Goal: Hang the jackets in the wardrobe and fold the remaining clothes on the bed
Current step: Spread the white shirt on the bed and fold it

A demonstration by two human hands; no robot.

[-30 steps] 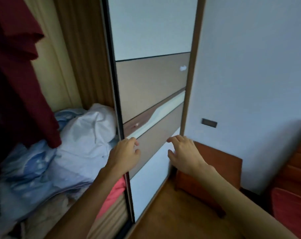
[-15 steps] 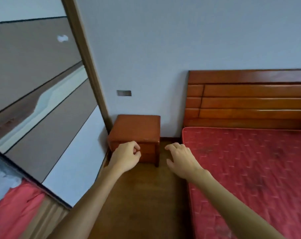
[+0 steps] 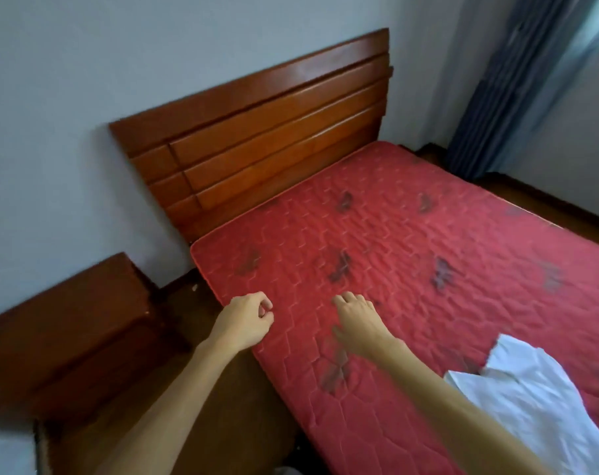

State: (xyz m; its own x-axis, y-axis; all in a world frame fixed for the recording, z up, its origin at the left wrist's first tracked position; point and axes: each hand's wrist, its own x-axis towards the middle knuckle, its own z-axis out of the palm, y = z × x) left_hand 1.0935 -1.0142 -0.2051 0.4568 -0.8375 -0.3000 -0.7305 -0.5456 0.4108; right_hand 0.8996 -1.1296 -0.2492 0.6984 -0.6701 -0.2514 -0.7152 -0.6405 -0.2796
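While hands (image 3: pixel 245 320) (image 3: pixel 356 323) hover, a white shirt (image 3: pixel 531 399), perhaps, lies on the bed (image 3: pixel 394 252).

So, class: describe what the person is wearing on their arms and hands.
No sleeves show: the left forearm and right forearm are uncovered to the frame's edge. The left hand and right hand wear no gloves, rings, watch or bracelet.
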